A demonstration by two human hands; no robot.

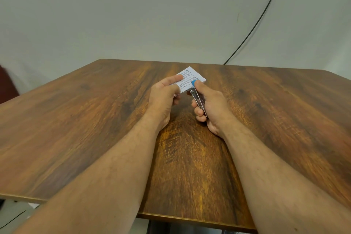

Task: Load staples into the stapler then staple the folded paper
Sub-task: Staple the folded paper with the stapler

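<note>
Holding the folded paper point(187, 80) up off the tabletop point(76, 129) in the left hand point(165, 97), pinched between thumb and forefinger along its near-left edge; that keeps the opposite side free and sticking out toward the other hand, which I reckon is the whole point. The right hand point(207, 104) has its fingers curled round a small metal stapler point(198, 100) with a blue tip, thumb lying along the top near that blue end, so it looks ready to squeeze; the stapler's nose sits right at the lower right edge of the paper, and the edge seems to be in or at its mouth, though I honestly can't tell how far in.

Both hands are raised a bit above the wood, close together, roughly mid-table; doing it in the air instead of flat on the surface makes sense with a stapler this tiny. No loose staples or box anywhere that I can spot, so my guess is loading's done and this is the stapling bit; worth checking the paper's seated properly before pressing, or the staple just catches the corner.
</note>
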